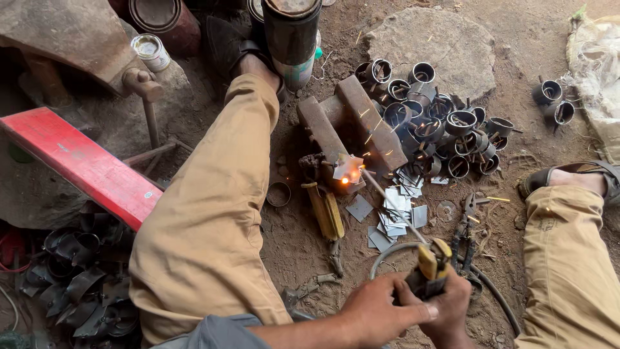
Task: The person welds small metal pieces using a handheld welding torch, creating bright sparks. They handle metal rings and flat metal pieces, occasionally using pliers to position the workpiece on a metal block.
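Both hands, left hand (378,313) and right hand (449,310), close tightly around the yellow electrode holder (431,265). Ahead of them lie rusty steel blocks (352,126); the welding rod (391,200) reaches a small metal plate (345,169), sparking. Welding appears underway; next calls for a steady tip.

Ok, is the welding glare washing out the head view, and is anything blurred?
Head view: the glare is a small bright spot at the rod tip, sparks streak over the steel bars; daylight is soft and even, both hands on the holder stay sharp.
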